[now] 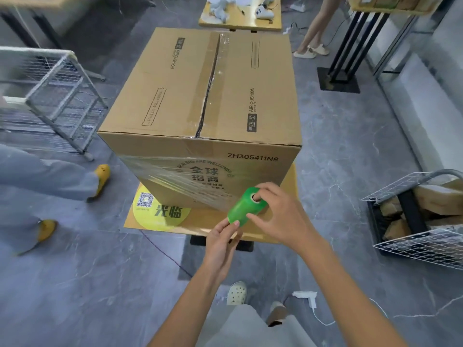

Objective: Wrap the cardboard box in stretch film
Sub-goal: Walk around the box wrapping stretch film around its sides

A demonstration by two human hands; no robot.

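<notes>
A large taped cardboard box [208, 96] stands on a small wooden table [288, 186], with print on its top and front. Clear stretch film [175, 179] runs across the lower part of the box's front face, from its left corner to a green film roll [244, 205]. The roll is held in front of the box's lower right area. My left hand [220, 241] pinches the roll's near end from below. My right hand [278, 214] grips its far end, with a finger at the core hole.
A person in grey trousers and yellow shoes [101, 176] stands close at the left by a wire rack [57, 96]. Another person's legs [315, 33] show at the back right. A wire basket of parcels [421, 214] sits right. A cable [162, 251] crosses the floor.
</notes>
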